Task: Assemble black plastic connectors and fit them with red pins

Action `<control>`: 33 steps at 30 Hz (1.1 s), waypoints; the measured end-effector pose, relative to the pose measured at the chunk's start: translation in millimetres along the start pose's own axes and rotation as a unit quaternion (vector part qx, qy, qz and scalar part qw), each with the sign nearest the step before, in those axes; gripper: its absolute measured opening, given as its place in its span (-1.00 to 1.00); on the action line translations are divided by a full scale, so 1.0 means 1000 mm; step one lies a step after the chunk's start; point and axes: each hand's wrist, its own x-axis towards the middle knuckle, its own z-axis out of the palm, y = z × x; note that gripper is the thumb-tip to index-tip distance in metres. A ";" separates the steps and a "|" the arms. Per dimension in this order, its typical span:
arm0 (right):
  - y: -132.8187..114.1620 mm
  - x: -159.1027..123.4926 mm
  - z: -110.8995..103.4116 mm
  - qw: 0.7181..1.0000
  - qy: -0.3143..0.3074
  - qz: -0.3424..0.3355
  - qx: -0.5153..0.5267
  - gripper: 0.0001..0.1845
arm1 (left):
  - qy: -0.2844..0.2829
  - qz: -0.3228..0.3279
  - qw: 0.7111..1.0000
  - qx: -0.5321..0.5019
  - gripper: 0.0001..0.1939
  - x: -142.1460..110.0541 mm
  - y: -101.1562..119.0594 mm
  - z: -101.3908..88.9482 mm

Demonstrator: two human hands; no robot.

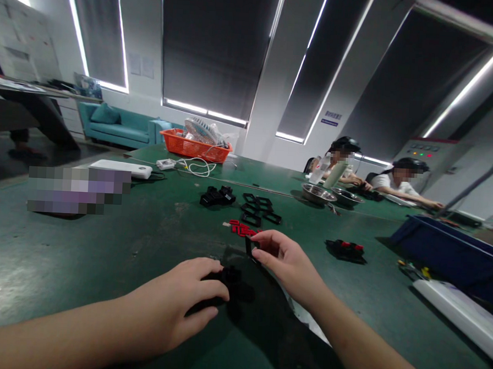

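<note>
Apparently mid-handling: right hand (287, 262) pinches a thin black rectangular frame (249, 248).
Left hand (183, 297) grips a black moulded part (232, 274) (outline unclear); the next move likely calls for steadiness.

Thin black frame (248, 247), nearly upright, black part (232, 275) nearby

Over the green table (81, 253), left hand (185, 297) and right hand (287, 264) are seen bare; forearms (77, 327) likewise uncovered, tapered toward wrists.
</note>
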 end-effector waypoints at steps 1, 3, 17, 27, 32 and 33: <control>0.000 0.001 0.000 1.000 0.007 0.003 0.008 -0.75 | -0.001 -0.001 1.000 -0.001 -0.70 0.000 0.000 0.000; 0.001 0.003 -0.001 1.000 0.018 0.008 0.013 -0.77 | -0.002 -0.002 1.000 -0.003 -0.69 0.000 0.000 0.000; 0.009 0.008 0.002 0.998 0.041 0.032 -0.021 -0.99 | 0.002 -0.001 1.000 0.001 -0.70 0.000 0.000 0.000; 0.011 0.009 0.002 0.998 0.028 0.032 -0.041 -0.96 | -0.004 -0.004 1.000 0.002 -0.70 0.000 0.003 -0.002; 0.012 0.009 0.003 0.998 0.022 0.030 -0.057 -0.95 | 0.001 -0.002 1.000 0.006 -0.70 -0.001 0.002 0.000; 0.013 0.010 0.003 0.997 0.020 0.031 -0.063 -0.94 | 0.001 -0.002 1.000 0.006 -0.70 -0.001 0.002 0.000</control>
